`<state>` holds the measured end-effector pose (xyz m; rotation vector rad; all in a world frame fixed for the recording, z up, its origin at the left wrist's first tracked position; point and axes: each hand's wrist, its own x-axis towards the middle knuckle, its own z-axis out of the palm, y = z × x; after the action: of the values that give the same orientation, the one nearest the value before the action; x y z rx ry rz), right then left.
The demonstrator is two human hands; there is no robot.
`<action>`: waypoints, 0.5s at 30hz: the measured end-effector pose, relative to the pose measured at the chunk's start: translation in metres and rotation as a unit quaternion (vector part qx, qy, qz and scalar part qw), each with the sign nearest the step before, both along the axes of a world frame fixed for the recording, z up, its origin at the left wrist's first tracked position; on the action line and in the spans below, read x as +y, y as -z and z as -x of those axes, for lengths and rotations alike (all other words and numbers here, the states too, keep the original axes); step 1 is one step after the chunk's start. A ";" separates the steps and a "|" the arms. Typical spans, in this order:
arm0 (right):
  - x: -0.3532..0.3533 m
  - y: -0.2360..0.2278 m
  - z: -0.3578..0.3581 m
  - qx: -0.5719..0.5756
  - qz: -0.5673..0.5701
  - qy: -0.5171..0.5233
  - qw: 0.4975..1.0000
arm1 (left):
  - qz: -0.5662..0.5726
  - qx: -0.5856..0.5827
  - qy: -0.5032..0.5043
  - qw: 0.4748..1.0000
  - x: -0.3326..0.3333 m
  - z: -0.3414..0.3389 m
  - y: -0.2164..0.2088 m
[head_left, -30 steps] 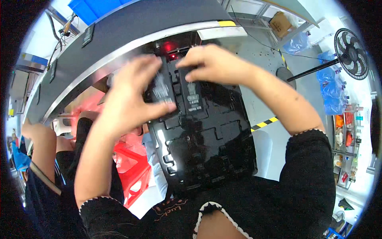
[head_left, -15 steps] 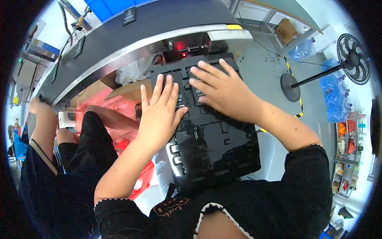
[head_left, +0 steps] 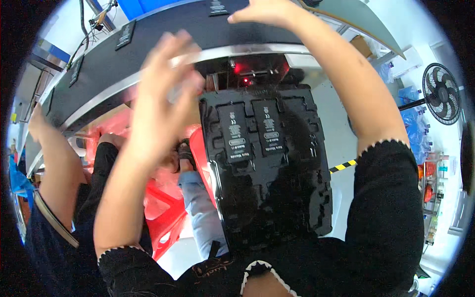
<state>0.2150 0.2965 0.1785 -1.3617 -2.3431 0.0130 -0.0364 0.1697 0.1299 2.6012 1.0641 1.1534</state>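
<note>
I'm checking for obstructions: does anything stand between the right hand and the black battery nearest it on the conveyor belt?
Nothing visible does. The right hand is just right of the flat black battery on the conveyor belt; whether they touch is unclear. The left hand, blurred, is lower and farther left, outside that gap.

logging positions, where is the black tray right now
In the head view, the black tray lies just right of centre, on the near side of the dark belt, with two flat black packs side by side in it.

We had our right hand (head_left: pixel 264 12) over the dark belt (head_left: pixel 267 34); two flat packs (head_left: pixel 235 132) lay in our tray (head_left: pixel 292 183).
</note>
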 end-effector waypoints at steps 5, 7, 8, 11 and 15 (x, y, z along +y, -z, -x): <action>0.095 -0.026 0.015 -0.039 0.319 0.046 0.946 | -0.080 0.082 -0.108 0.987 0.185 0.096 -0.009; 0.135 -0.016 0.002 -0.135 0.374 0.021 0.917 | 0.060 0.142 -0.074 0.985 0.263 0.134 0.009; 0.135 -0.010 0.000 -0.169 0.312 0.035 0.934 | 0.163 0.169 -0.067 0.970 0.264 0.123 0.009; 0.088 -0.045 0.002 -0.189 0.135 0.042 0.972 | 0.301 0.222 -0.063 0.925 0.254 0.109 -0.016; 0.013 -0.052 -0.041 0.153 0.057 0.010 0.987 | 0.172 0.226 -0.114 0.952 0.250 0.085 -0.004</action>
<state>0.2555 0.3096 0.2309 -1.3300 -2.0976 0.3311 -0.1216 0.4199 0.1336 2.5536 1.5225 0.3405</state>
